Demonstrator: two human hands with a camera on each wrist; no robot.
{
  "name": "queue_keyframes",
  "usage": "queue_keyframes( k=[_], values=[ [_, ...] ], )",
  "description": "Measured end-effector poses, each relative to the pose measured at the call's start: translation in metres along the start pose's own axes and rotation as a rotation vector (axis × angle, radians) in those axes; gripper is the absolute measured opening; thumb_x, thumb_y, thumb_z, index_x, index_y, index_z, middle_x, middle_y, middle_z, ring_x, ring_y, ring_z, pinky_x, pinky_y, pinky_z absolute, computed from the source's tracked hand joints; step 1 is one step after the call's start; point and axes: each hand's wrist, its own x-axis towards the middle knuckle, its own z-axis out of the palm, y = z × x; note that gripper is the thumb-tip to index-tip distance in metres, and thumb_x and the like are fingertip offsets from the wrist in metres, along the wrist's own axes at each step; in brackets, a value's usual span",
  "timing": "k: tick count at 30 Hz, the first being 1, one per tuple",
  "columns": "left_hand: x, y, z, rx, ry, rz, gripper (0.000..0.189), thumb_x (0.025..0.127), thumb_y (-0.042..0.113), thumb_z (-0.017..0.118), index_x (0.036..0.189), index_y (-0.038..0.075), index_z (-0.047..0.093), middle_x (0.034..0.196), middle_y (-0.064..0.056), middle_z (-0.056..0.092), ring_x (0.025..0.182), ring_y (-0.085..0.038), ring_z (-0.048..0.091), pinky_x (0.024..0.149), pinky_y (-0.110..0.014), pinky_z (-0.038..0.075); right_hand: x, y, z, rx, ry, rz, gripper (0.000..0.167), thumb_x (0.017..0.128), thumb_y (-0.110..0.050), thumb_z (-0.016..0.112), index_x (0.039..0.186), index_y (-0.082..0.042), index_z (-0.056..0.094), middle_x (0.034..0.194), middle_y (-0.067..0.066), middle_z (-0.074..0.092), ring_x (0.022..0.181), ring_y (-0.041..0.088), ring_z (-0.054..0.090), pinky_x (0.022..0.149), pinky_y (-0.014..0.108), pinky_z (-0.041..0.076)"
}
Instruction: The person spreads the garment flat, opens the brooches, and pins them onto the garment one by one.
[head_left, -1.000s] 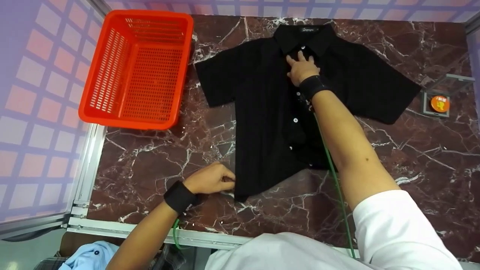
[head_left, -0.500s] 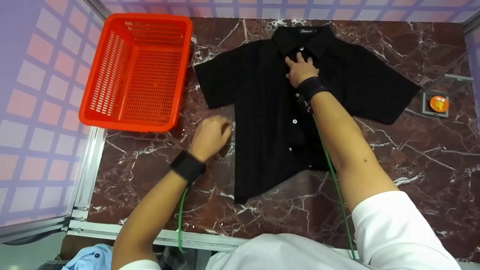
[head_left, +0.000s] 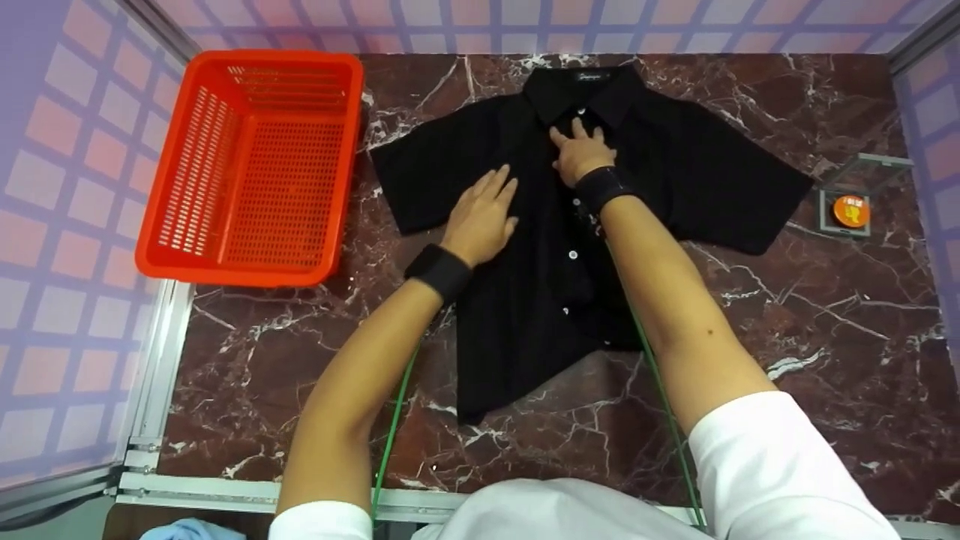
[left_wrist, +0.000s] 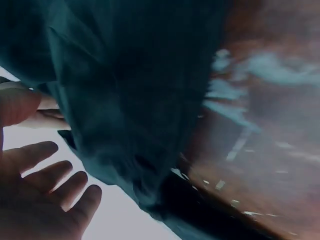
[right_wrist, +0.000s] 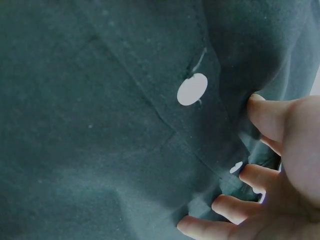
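Note:
A black short-sleeved shirt (head_left: 510, 330) lies front up on the marble-patterned table, its collar at the far side and white buttons down the front. Just below the collar, my right hand (head_left: 585, 157) rests on the placket with its fingers spread. In the right wrist view those fingertips (right_wrist: 200, 226) touch the cloth beside a white button (right_wrist: 192, 89). My left hand (head_left: 480, 221) is over the shirt's left side near the sleeve, fingers straight. The left wrist view shows its fingers (left_wrist: 60, 175) extended near the dark cloth; whether they touch it I cannot tell.
A red plastic basket (head_left: 347, 187) stands left of the shirt. At the right is a small open clear-lidded box with an orange round item (head_left: 850, 211). Green cables (head_left: 397, 405) run from both wrists. Light blue cloth (head_left: 191, 529) lies below the table's front edge.
My left hand has moved from beside the lower hem up and right onto the shirt near the sleeve, its fingers straightening from a curl. The right hand stays at the placket.

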Motion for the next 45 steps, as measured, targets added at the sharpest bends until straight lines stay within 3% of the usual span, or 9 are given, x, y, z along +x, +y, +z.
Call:
queue_keyframes(
  k=[6, 14, 18, 24, 30, 35, 39, 42, 45],
  values=[
    [0.022, 0.008, 0.01, 0.065, -0.09, -0.011, 0.058, 0.11, 0.029, 0.037, 0.158, 0.001, 0.024, 0.168, -0.011, 0.012, 0.154, -0.024, 0.007, 0.123, -0.038, 0.007, -0.002, -0.006, 0.002, -0.012, 0.008, 0.006, 0.063, 0.109, -0.027, 0.038, 0.163, -0.026, 0.005, 0.168, 0.013, -0.008, 0.15, 0.048, -0.001, 0.111, 0.07, 0.022],
    [0.03, -0.001, 0.024, 0.096, -0.165, -0.119, 0.072, 0.107, 0.047, 0.037, 0.162, 0.009, 0.012, 0.169, -0.012, 0.001, 0.154, -0.031, -0.002, 0.123, -0.042, 0.006, -0.004, -0.012, -0.003, -0.023, 0.007, -0.009, 0.064, 0.109, -0.028, 0.038, 0.163, -0.027, 0.004, 0.168, 0.012, -0.01, 0.151, 0.047, -0.003, 0.112, 0.07, 0.021],
    [0.032, -0.004, 0.027, 0.145, -0.164, -0.117, 0.072, 0.107, 0.05, 0.035, 0.163, 0.011, 0.008, 0.169, -0.011, -0.002, 0.154, -0.031, -0.005, 0.123, -0.045, 0.003, -0.005, -0.011, -0.006, -0.021, 0.014, -0.016, 0.064, 0.109, -0.028, 0.038, 0.163, -0.028, 0.004, 0.168, 0.012, -0.011, 0.151, 0.047, -0.004, 0.112, 0.07, 0.02],
    [0.037, -0.004, 0.034, 0.113, -0.177, -0.108, 0.072, 0.107, 0.051, 0.031, 0.163, 0.014, 0.002, 0.169, -0.008, -0.007, 0.154, -0.029, -0.01, 0.122, -0.045, -0.004, -0.005, -0.003, -0.004, -0.024, 0.027, -0.012, 0.063, 0.109, -0.028, 0.037, 0.163, -0.027, 0.004, 0.168, 0.013, -0.01, 0.151, 0.047, -0.003, 0.112, 0.07, 0.019],
    [0.039, -0.005, 0.037, 0.092, -0.231, -0.1, 0.072, 0.108, 0.052, 0.026, 0.162, 0.016, -0.005, 0.168, -0.006, -0.014, 0.153, -0.027, -0.017, 0.121, -0.045, -0.009, -0.006, 0.006, 0.003, 0.027, 0.054, -0.025, 0.063, 0.109, -0.027, 0.038, 0.163, -0.027, 0.007, 0.168, 0.012, -0.008, 0.151, 0.045, -0.003, 0.114, 0.068, 0.016],
    [0.037, -0.004, 0.033, 0.065, -0.252, -0.098, 0.073, 0.107, 0.052, 0.026, 0.162, 0.016, -0.005, 0.168, -0.006, -0.014, 0.153, -0.027, -0.017, 0.121, -0.045, -0.009, -0.013, 0.021, 0.01, 0.135, 0.109, -0.146, 0.063, 0.108, -0.024, 0.042, 0.163, -0.013, 0.014, 0.166, 0.022, 0.001, 0.151, 0.046, 0.0, 0.12, 0.058, 0.009],
    [0.038, -0.005, 0.034, 0.049, -0.253, -0.095, 0.073, 0.107, 0.052, 0.027, 0.162, 0.015, -0.005, 0.168, -0.006, -0.014, 0.152, -0.027, -0.018, 0.121, -0.045, -0.01, -0.032, 0.042, 0.016, 0.247, 0.231, -0.315, 0.059, 0.106, -0.019, 0.047, 0.156, 0.003, 0.026, 0.16, 0.031, 0.02, 0.15, 0.045, 0.012, 0.123, 0.045, 0.007],
    [0.037, -0.006, 0.034, 0.049, -0.25, -0.098, 0.073, 0.108, 0.051, 0.027, 0.162, 0.015, -0.005, 0.168, -0.007, -0.015, 0.152, -0.028, -0.018, 0.121, -0.045, -0.011, -0.054, 0.059, 0.017, 0.321, 0.351, -0.401, 0.053, 0.104, -0.015, 0.051, 0.149, 0.009, 0.038, 0.153, 0.032, 0.035, 0.147, 0.044, 0.025, 0.122, 0.044, 0.014],
    [0.035, -0.004, 0.033, 0.05, -0.229, -0.086, 0.072, 0.108, 0.05, 0.028, 0.162, 0.013, -0.003, 0.168, -0.009, -0.013, 0.153, -0.029, -0.015, 0.121, -0.046, -0.008, -0.077, 0.082, 0.017, 0.373, 0.434, -0.407, 0.048, 0.103, -0.012, 0.053, 0.144, 0.01, 0.045, 0.147, 0.031, 0.045, 0.141, 0.043, 0.036, 0.12, 0.045, 0.022]
  ],
)
